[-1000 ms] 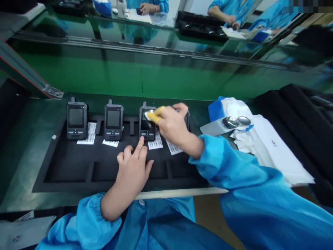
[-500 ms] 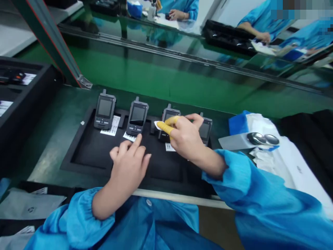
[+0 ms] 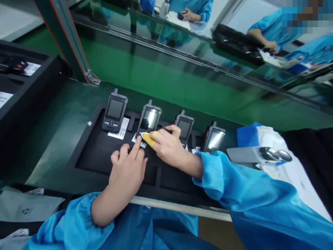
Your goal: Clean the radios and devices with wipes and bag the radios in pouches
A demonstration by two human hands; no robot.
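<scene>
Several grey handheld radios with screens and stub antennas lean in a row along the far side of a black foam tray (image 3: pixel 90 166). My right hand (image 3: pixel 166 147), with yellow finger cots on thumb and finger, pinches a small white wipe (image 3: pixel 142 135). It presses the wipe to the keypad end of the second radio from the left (image 3: pixel 149 118), hiding part of it. My left hand (image 3: pixel 127 170) holds nothing; its index fingertip touches the lower edge of that same radio. The leftmost radio (image 3: pixel 114 111) rests beside a barcode label (image 3: pixel 121 129).
A steel-topped dispenser bottle (image 3: pixel 244 155) lies on white cloths (image 3: pixel 270 137) at right. Another foam tray (image 3: pixel 47 86) stands at left, with grey pouches (image 3: pixel 28 205) below it. Behind the green partition (image 3: pixel 166 80), other people in blue sleeves work.
My right hand has moved left with the wipe, from the third radio to the second. My left hand stays near the second radio's lower edge. The view has shifted slightly.
</scene>
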